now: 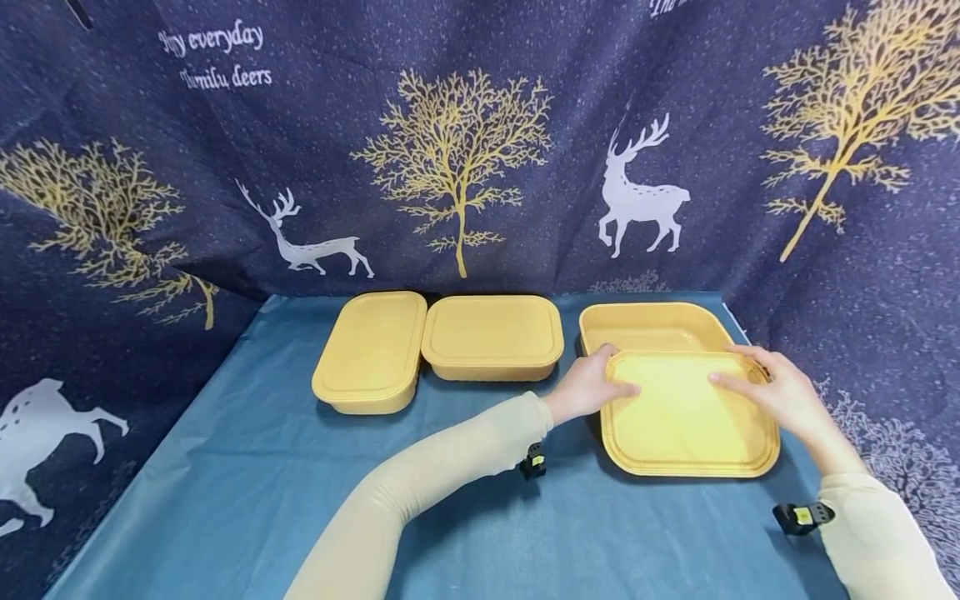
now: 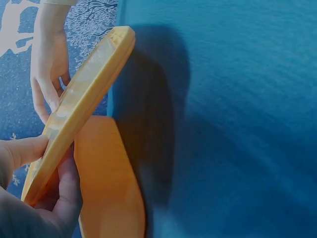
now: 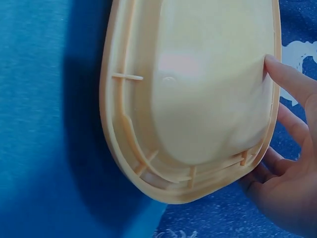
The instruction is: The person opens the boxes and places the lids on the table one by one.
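A yellow rectangular lid (image 1: 690,421) is held tilted in front of an open yellow box (image 1: 648,321), overlapping its near part in the head view. My left hand (image 1: 585,385) pinches the lid's left edge, thumb on the face toward me and fingers behind, as the left wrist view shows. At the opposite edge, my right hand (image 1: 787,398) grips it with the thumb on the same face and fingers behind. The right wrist view shows that face of the lid (image 3: 208,99) as the ribbed underside. The box's front wall is mostly hidden.
Two lidded yellow boxes stand left of the open one: a wide box (image 1: 492,333) and a lengthwise box (image 1: 371,350), close together. A blue cloth (image 1: 300,500) covers the table. Behind it hangs a dark blue curtain (image 1: 525,167) printed with deer and trees.
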Motion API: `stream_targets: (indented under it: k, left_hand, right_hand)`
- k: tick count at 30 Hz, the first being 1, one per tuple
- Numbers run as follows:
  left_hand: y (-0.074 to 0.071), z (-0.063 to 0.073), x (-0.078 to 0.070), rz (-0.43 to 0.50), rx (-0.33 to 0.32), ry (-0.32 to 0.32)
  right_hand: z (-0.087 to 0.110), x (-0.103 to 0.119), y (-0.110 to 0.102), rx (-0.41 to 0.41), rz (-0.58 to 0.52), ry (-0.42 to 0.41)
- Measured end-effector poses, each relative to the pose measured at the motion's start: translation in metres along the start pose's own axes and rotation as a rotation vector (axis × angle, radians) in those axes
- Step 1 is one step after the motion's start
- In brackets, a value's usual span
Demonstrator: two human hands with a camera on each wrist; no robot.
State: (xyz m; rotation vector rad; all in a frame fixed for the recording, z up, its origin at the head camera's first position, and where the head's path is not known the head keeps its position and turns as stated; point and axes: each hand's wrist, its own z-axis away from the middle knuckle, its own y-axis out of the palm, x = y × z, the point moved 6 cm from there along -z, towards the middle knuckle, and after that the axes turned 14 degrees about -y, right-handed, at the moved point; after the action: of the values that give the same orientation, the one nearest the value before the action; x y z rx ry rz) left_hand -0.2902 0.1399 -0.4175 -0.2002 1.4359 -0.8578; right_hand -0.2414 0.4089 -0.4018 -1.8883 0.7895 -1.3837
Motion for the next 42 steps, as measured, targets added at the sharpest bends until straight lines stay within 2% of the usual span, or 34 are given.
stream_targets:
  k: [9, 16, 24, 33, 42]
  left_hand:
    - [0.015, 0.001, 0.015, 0.014, 0.036, -0.015]
    - [0.020, 0.002, 0.015, 0.004, 0.040, -0.013]
    - [0.025, 0.005, 0.019, -0.019, 0.073, -0.033]
    - [0.031, 0.007, 0.024, -0.108, 0.050, -0.033]
    - [0.036, 0.006, 0.023, -0.173, 0.059, -0.024]
  right_hand:
    - [0.006, -0.010, 0.012, 0.035, -0.010, -0.008]
    - [0.009, -0.011, 0.012, 0.048, -0.004, 0.004]
    - [0.012, -0.013, 0.013, 0.086, 0.001, 0.016]
    - [0.016, -0.012, 0.016, 0.104, 0.026, 0.002]
    - [0.021, -0.023, 0.019, 0.104, -0.003, 0.076]
